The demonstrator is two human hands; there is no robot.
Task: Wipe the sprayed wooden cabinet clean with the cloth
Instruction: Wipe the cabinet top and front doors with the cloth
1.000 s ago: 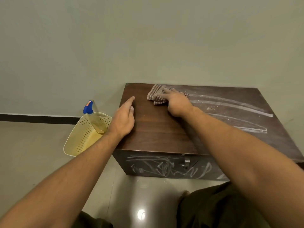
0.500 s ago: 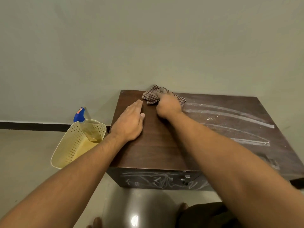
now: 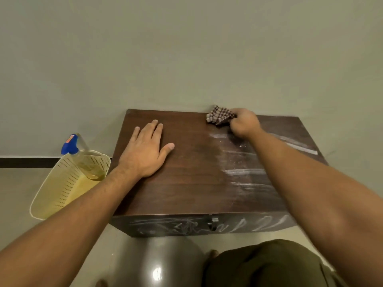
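Gripping cloth (image 3: pixel 220 115) at cabinet's (image 3: pixel 186 172) rear edge

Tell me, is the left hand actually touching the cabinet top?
Touching. The head view shows the left hand lying flat, palm down, fingers spread on the dark cabinet top, with no gap or shadow visible beneath it.

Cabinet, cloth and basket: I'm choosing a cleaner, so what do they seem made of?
Cabinet: dark wood or wood-look laminate, judging by grain lines and a dull sheen. Cloth: soft checked woven fabric, crumpled. Basket: pale yellow perforated plastic, probably.
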